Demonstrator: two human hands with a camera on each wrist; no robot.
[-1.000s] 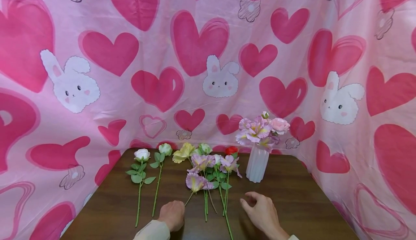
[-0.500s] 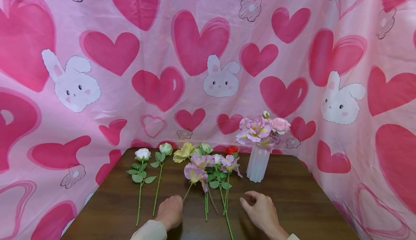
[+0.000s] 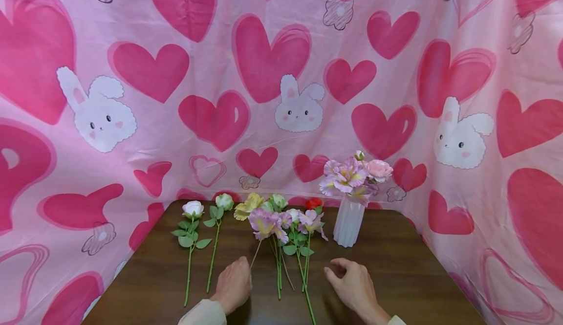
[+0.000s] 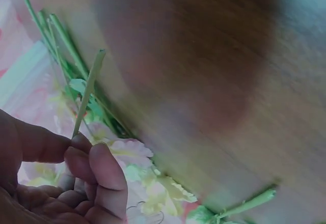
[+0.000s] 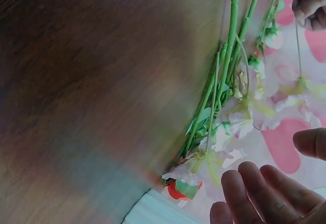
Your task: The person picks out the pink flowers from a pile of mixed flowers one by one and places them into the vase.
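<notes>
Raised since earlier: 1 purple flower (image 3: 264, 222), its stem (image 4: 89, 91) pinched by the left hand (image 3: 234, 284); right hand (image 3: 354, 286) fingers loosely curved, thumb apart.

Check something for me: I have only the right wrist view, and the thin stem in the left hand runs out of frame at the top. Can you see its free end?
Observer: Yes. In the left wrist view, the thin pale green stem shows its bare end beyond the grip of the left hand.
Operator: Is the right hand touching the white ribbed vase?
Observer: No. In the head view, dark brown wooden table shows between them.
Operator: What does the vase hold?
Observer: The head view shows a layered pink bloom beside ruffled lilac blooms at its top.
</notes>
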